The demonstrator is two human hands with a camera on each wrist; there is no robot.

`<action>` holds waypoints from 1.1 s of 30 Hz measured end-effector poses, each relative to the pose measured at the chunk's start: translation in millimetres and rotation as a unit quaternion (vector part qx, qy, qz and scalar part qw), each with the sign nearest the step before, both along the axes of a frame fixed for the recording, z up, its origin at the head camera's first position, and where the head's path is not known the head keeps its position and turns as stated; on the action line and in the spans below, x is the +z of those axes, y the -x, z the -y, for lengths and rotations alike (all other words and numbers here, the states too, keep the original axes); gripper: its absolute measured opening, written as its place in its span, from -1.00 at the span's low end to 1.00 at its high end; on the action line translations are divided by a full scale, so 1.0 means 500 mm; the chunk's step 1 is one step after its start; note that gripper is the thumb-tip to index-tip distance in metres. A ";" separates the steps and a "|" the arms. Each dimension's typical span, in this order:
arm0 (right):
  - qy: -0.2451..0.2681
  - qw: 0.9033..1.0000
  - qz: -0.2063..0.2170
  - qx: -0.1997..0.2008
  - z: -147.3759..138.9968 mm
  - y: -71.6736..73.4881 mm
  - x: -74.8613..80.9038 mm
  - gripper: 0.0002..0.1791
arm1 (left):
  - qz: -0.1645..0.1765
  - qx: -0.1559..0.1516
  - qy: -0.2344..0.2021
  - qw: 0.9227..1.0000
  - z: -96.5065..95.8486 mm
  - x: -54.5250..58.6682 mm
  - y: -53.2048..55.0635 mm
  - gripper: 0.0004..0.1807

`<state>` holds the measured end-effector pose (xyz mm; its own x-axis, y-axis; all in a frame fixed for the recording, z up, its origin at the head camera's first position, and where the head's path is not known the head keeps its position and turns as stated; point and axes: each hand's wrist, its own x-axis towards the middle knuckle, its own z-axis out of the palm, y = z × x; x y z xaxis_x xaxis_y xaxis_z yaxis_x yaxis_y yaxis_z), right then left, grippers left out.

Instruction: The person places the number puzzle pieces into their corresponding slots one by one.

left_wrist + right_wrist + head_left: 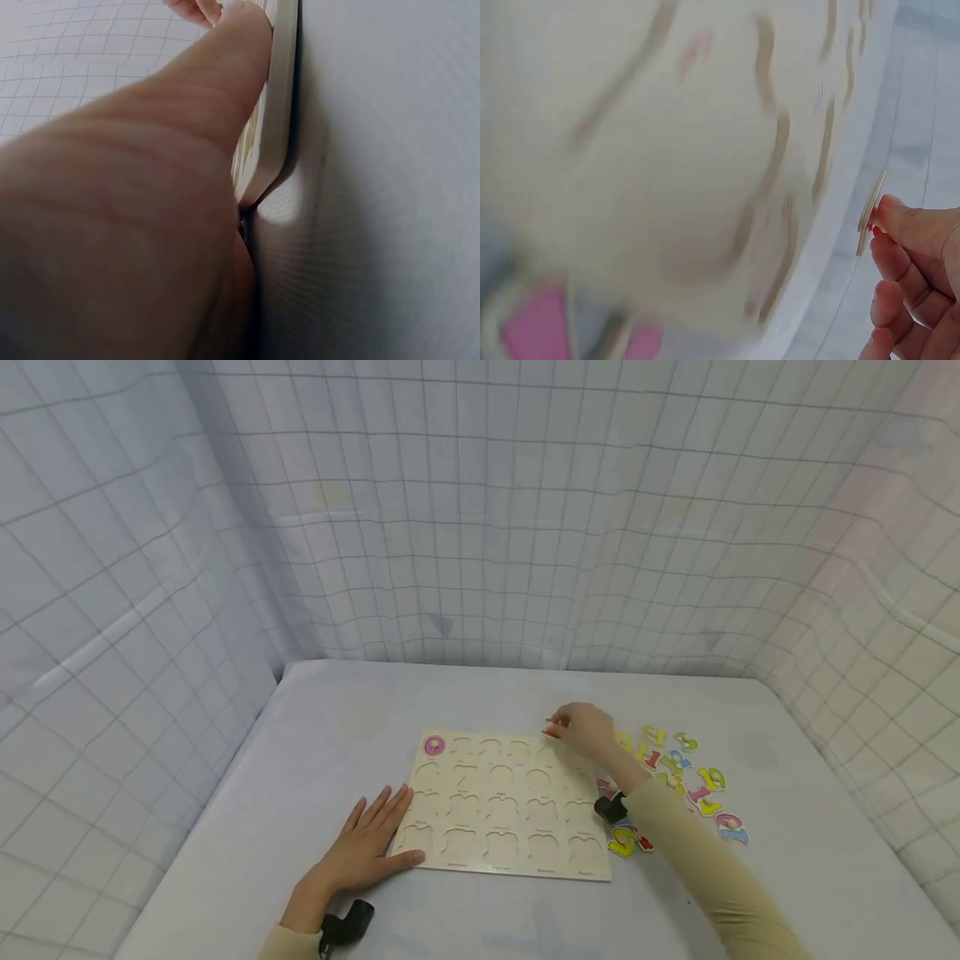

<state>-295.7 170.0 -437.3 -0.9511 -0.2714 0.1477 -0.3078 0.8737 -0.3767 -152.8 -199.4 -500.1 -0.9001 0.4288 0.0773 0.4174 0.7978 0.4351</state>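
A pale wooden puzzle board [480, 810] with rows of number-shaped recesses lies flat on the table. One round pink number piece [434, 745] sits in its top left recess. My left hand [367, 847] rests on the board's left edge, fingers spread, thumb along the near left corner. Over the board's far right corner, my right hand [585, 729] pinches a thin number puzzle piece [868, 214] by its small red knob. This piece is held edge-on in the right wrist view, so its number is hidden.
Several loose colourful number pieces [675, 764] lie scattered right of the board, some partly behind the right forearm. A yellow piece [622, 842] lies close to the board's near right side. White gridded cloth [465, 527] encloses the table [315, 760] at the back and sides.
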 end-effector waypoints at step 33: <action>0.006 0.996 0.036 0.084 0.253 0.013 -0.030 -0.86 | -0.009 0.014 0.058 0.998 -0.004 0.010 -0.004 0.00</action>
<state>-302.2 43.4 -452.2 -0.9009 -0.4257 0.0849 -0.4205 0.8074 -0.4138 -151.0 -197.3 -495.3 -0.9110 0.4100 0.0440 0.4004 0.8542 0.3318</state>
